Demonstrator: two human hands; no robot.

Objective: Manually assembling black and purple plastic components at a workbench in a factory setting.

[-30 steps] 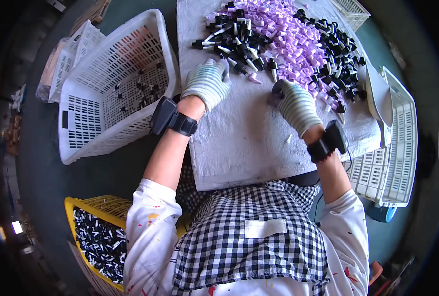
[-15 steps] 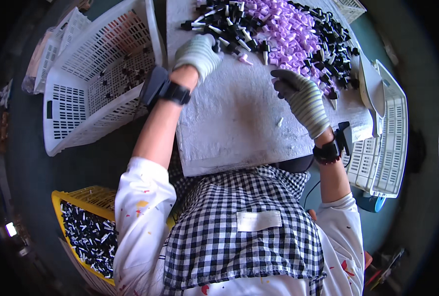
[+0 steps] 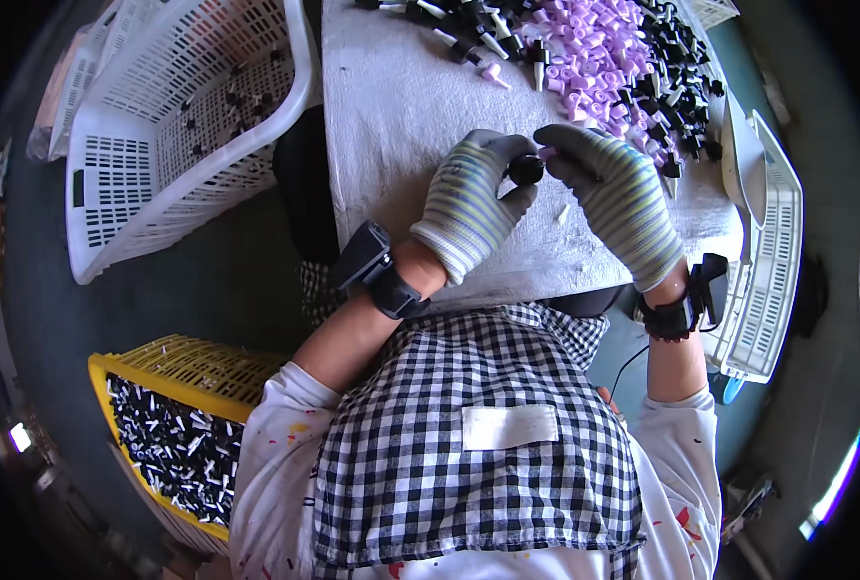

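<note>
1. Compared with half a second earlier, both gloved hands are found drawn back from the pile at the far edge and brought together over the middle of the surface [image 3: 420, 116].
2. Earlier, the left hand [image 3: 468, 208] was stretched out to the black pieces and the right hand [image 3: 618, 198] was held apart near the pile's right side; now the two are seen close together, fingertips almost meeting.
3. A small black cap [image 3: 525, 170] is held between the two hands, above the grey cloth-covered surface and clear of it.
4. The left fingers [image 3: 493, 155] are closed on the cap from its left and top; the thumb is pressed beneath it.
5. The right fingers [image 3: 570, 155] are curled together at the cap's right side, and a bit of lilac is glimpsed at their tips, touching the cap. Whether it is a separate piece cannot be told.
6. The pile of lilac pieces [image 3: 594, 68] and the black pieces [image 3: 676, 92] are left at the far edge, well apart from the hands.
7. A white basket [image 3: 174, 126] with a few black pieces is noted to the left of the surface; a yellow crate [image 3: 164, 425] full of black-and-white pieces is noted at the lower left.
8. A white tray [image 3: 773, 261] is noted on the right.
</note>
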